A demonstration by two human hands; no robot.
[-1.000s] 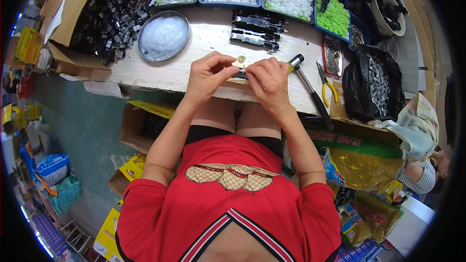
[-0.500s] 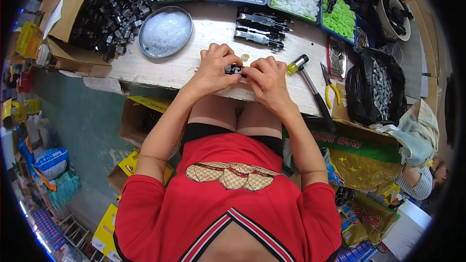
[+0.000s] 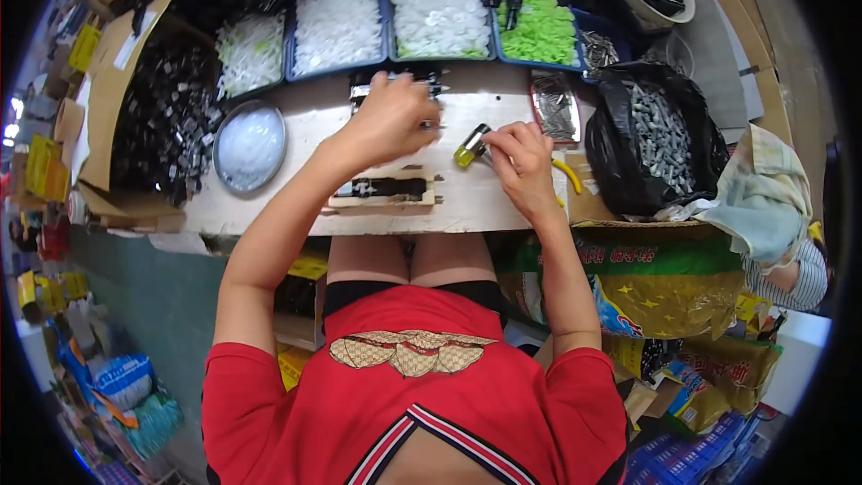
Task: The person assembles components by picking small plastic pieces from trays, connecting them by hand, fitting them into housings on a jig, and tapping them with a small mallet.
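My left hand [image 3: 395, 117], smeared by motion, reaches over a stack of black elongated parts [image 3: 361, 90]; whether it holds one is not clear. At the right, my right hand [image 3: 521, 157] has its thumb and fingers closed around the neck of a small hammer [image 3: 470, 145]. The hammer has a yellow face and a metal head, and my hand hides its handle. Between my forearms, near the table's front edge, a black part with metal pieces [image 3: 400, 187] lies in a pale wooden holder [image 3: 386, 203].
Trays of white pieces [image 3: 337, 31] and green pieces [image 3: 539, 27] line the back. A round metal dish [image 3: 250, 145] and a heap of black parts [image 3: 166, 117] stand left. Right are yellow-handled pliers [image 3: 567, 175], a pin tray [image 3: 555, 108] and a black bag [image 3: 620, 180].
Both hands have parted from the part near the front edge. My left hand has moved over the stacked parts; my right has moved right and taken hold of the hammer. The view has shifted.
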